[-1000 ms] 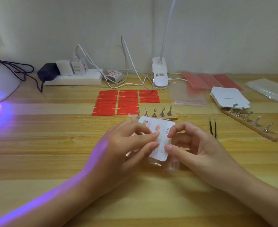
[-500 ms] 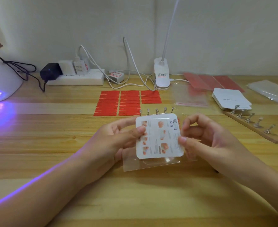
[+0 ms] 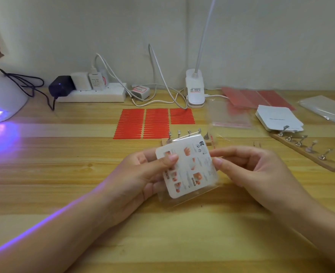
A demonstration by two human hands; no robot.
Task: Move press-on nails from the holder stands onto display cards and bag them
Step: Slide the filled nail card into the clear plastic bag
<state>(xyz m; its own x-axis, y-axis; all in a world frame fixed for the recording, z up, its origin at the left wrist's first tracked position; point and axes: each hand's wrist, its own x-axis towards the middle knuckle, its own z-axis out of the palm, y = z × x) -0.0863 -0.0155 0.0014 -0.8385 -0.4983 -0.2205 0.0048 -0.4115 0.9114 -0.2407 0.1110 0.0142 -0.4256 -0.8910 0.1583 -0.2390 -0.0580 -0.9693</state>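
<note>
Head view showed me the whole desk, and I went over it from left to right. At the far left stood the nail lamp (image 3: 3,99) with its violet glow on the wooden table (image 3: 64,174), then the power strip (image 3: 95,94) by the wall, and the red adhesive strips (image 3: 154,123) in the middle.

My left hand (image 3: 143,174) gripped the display card (image 3: 186,168) at its left edge, thumb on the printed face and the other fingers behind. The card sat inside the clear bag (image 3: 212,142), held up above the table, between both hands. Its long axis ran from near-left to far-right, a little tilted, and the bag's open flap with a red line stuck out at the top right corner. My right hand (image 3: 247,170) was just beside the card's right edge with thumb and forefinger drawn close together; I could not tell if they already pinched the bag film or only touched it.

I judged the right hand was the nearer one to the flap, so the sealing would fall to it.

Behind the card stood one holder stand (image 3: 182,134), partly hidden. To the right lay spare bags (image 3: 229,117), a stack of cards (image 3: 279,119) and the second holder stand (image 3: 304,148). In front of the hands the table gave free room.
</note>
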